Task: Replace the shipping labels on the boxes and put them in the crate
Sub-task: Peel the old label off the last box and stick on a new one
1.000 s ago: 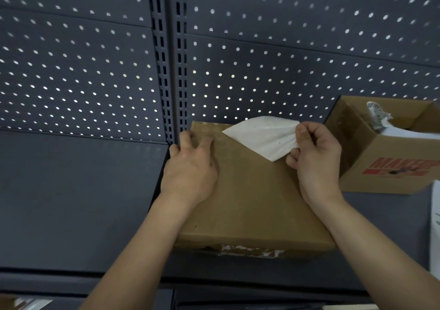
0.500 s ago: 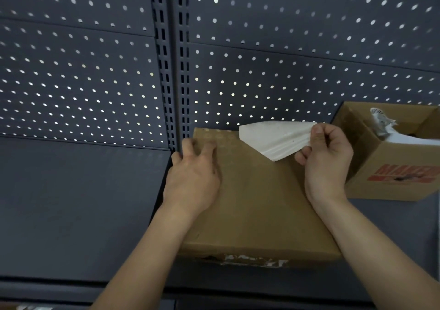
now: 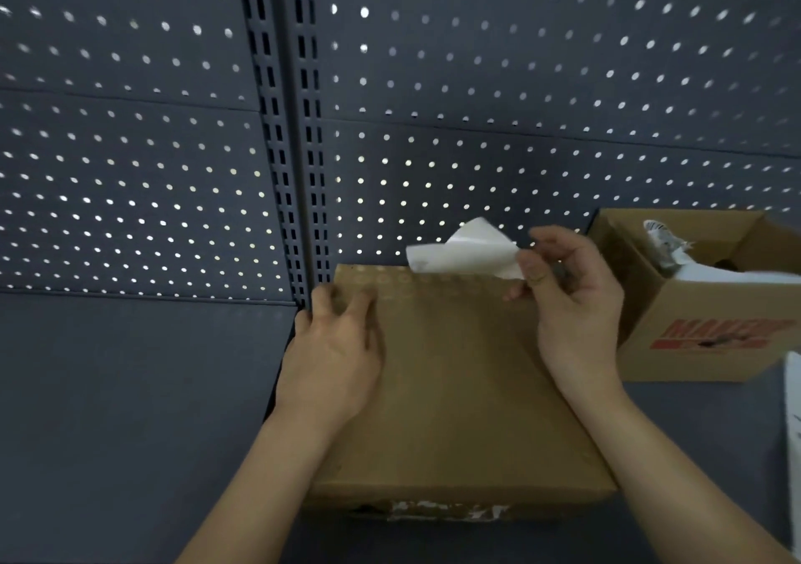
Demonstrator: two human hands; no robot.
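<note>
The left hand (image 3: 333,360) presses flat on the cardboard box (image 3: 455,394). The right hand (image 3: 568,303) pinches a white label (image 3: 466,251) at the box's far edge.

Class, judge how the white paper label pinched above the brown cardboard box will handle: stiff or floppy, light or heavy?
Probably floppy: the white paper label curls and creases where the right hand pinches it. Likely very light, since a fingertip pinch holds it up.

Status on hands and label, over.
Left hand pressing box top. Right hand pinching white label, lifted at far edge. Nothing in the way.
</note>
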